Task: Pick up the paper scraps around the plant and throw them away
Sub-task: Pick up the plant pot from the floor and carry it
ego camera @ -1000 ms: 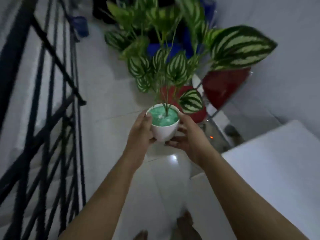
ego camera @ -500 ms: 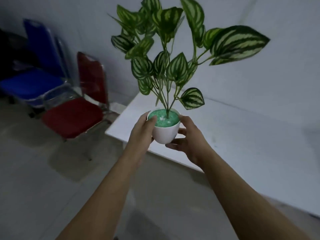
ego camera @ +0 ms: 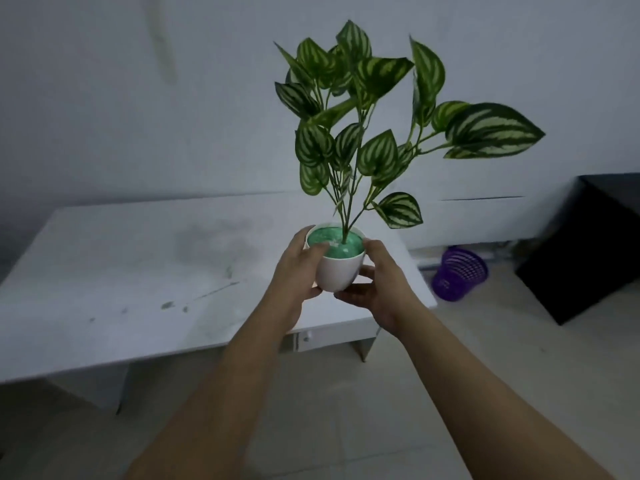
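I hold a small white pot point(ego camera: 337, 273) in the air between both hands, over the right end of a white table point(ego camera: 121, 265). A plant with striped green leaves point(ego camera: 377, 133) rises from the pot's green filling point(ego camera: 341, 245). A small whitish scrap point(ego camera: 334, 243) lies on the filling beside the stem. My left hand point(ego camera: 298, 271) grips the pot's left side, its thumb over the rim. My right hand point(ego camera: 379, 285) grips the right side and cups the pot from below.
A purple mesh wastebasket point(ego camera: 459, 273) stands on the floor right of the table, by the wall. A black cabinet point(ego camera: 588, 247) fills the far right. The tabletop carries dark smudges point(ego camera: 214, 240). Tiled floor point(ego camera: 329, 410) lies below my arms.
The view has swung right: the railing, then the red and blue chairs, have left the frame, and the table, purple basket and black cabinet now show. Both hands keep their grip on the pot.
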